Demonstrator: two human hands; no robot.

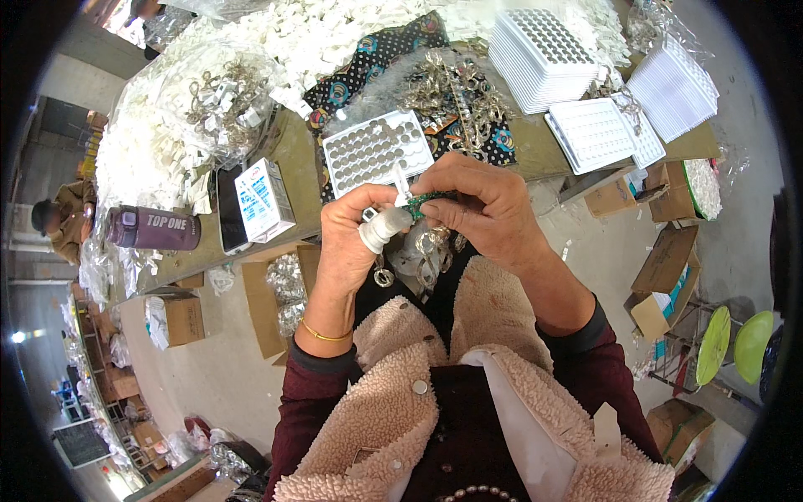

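Observation:
My left hand (347,238) and my right hand (481,205) meet above my lap at the table's near edge, fingers closed together. Between their fingertips is a small sparkling green piece (416,206), its shape partly covered by the fingers. A narrow white piece (401,182) stands up beside it, against the left fingers. White wrapping (383,230) covers a left digit. Just beyond the hands lies a white tray (341,186) holding rows of round, dull metallic discs. Shiny metal link bands (431,244) show beneath the hands.
Stacked white trays (544,75) stand at the back right. More metal bands (452,92) lie on patterned dark cloth (422,32). White pieces (150,125) heap at left, near a purple bottle (159,229), phone (229,205) and white carton (264,201). Cardboard boxes (667,268) sit below.

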